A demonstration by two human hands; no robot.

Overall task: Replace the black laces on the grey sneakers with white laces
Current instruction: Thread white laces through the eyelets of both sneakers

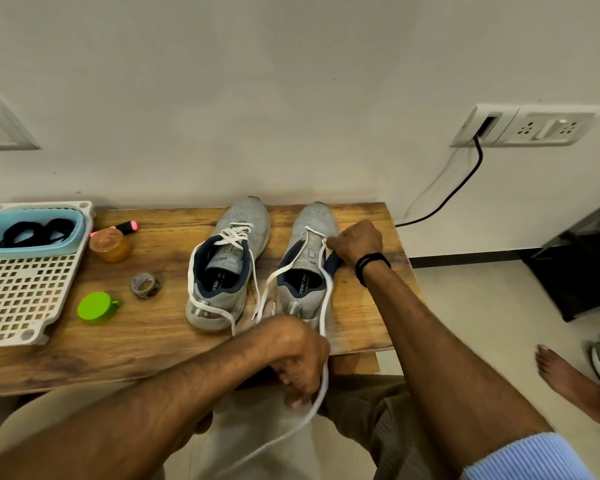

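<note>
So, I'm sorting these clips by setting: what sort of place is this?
Probably a room in a home: a wooden table against a plain wall with a socket panel, and a bare foot on the floor.

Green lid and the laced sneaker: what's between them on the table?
A small roll of tape lies between the green lid and the laced sneaker, in the head view.

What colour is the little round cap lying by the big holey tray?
Bright green. The cap shows clearly in the head view, just right of the tray.
</note>
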